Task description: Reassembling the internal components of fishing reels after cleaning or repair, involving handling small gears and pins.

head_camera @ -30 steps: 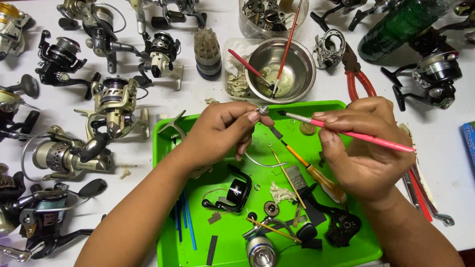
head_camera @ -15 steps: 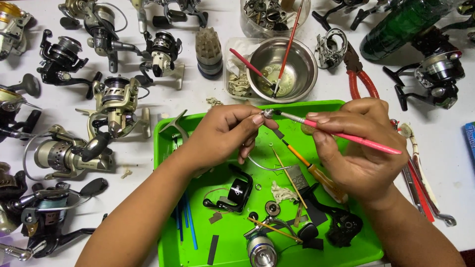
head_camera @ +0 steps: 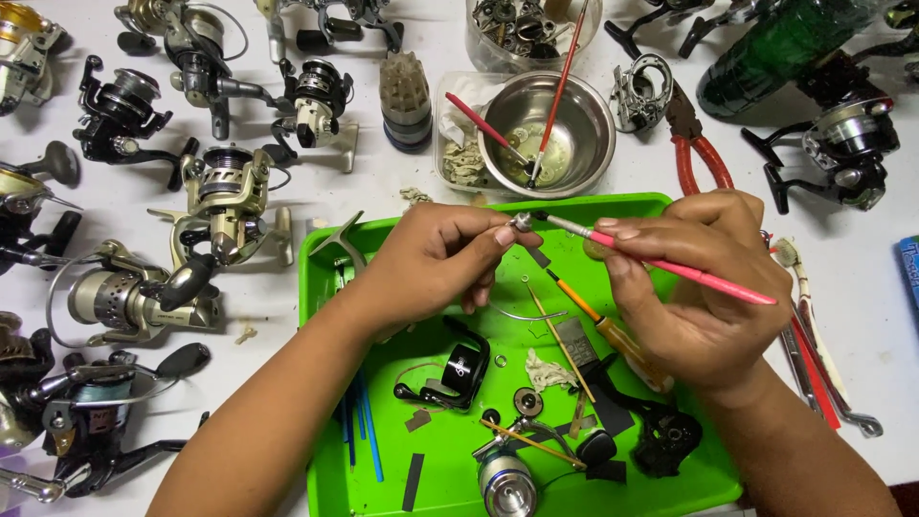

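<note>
Head view, looking down over a white table point(head_camera: 862, 316) crowded with fishing reels.

Left hand point(head_camera: 436, 263) reaching in from the near left, forearm slanting up toward the middle, held above the green tray point(head_camera: 321, 287). Thumb and forefinger pinching a small metal reel part point(head_camera: 522, 222) at the tips; remaining fingers curled under the palm.

Right hand point(head_camera: 699, 287) coming in from the near right, wrist bent, knuckles toward the far side. Fingers pressed together around a pink-handled brush point(head_camera: 670, 266), gripped like a pen. Long axis of the brush slanting from lower right to upper left, dark tip pointing left and touching the small metal reel part, pink tail sticking out right past the hand.

Both held over the far edge of the green tray, just near of a steel bowl point(head_camera: 584, 124) holding two red brushes. In the tray below: an orange-handled screwdriver point(head_camera: 603, 321) lying diagonally, a black spool point(head_camera: 462, 366), a silver spool point(head_camera: 507, 486), blue sticks, small washers. Red-handled pliers point(head_camera: 704, 158) on the table to the right of the bowl.
</note>
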